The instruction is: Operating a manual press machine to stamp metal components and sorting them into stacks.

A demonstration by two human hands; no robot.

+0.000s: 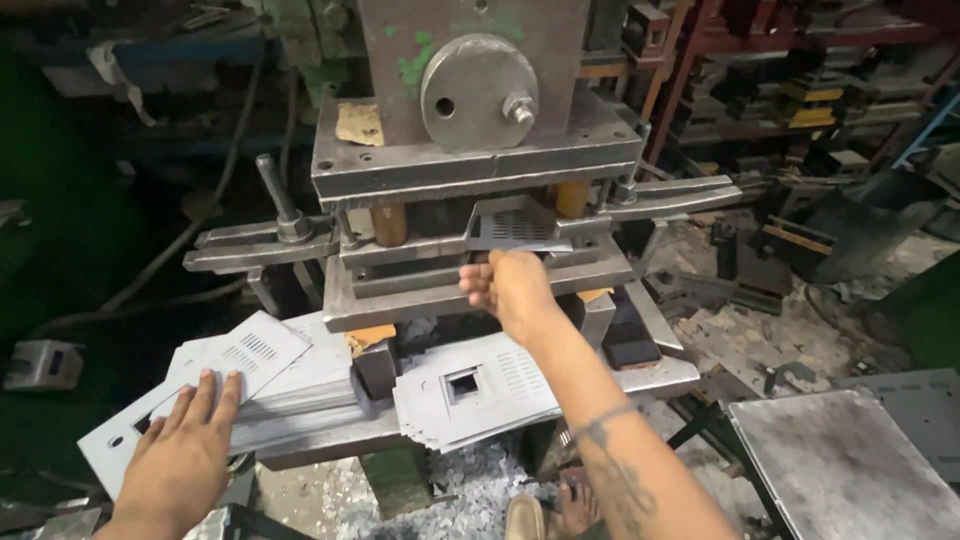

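Observation:
My right hand (512,287) is closed on the near edge of a thin grey metal sheet (512,226) with rows of slots, which sits in the gap of a heavy steel press die (470,265). My left hand (185,455) lies flat, fingers spread, on top of a stack of grey punched sheets (255,362) at the left of the press bed. A second fanned stack of sheets (480,385) with a square cut-out lies on the bed below my right forearm.
The press head with a round steel disc (478,90) stands above the die. Clamp bars (262,246) stick out at both sides. A grey metal plate (850,465) lies at lower right. Metal scrap (480,495) covers the floor near my foot (525,518). Racks of tooling (800,100) stand behind.

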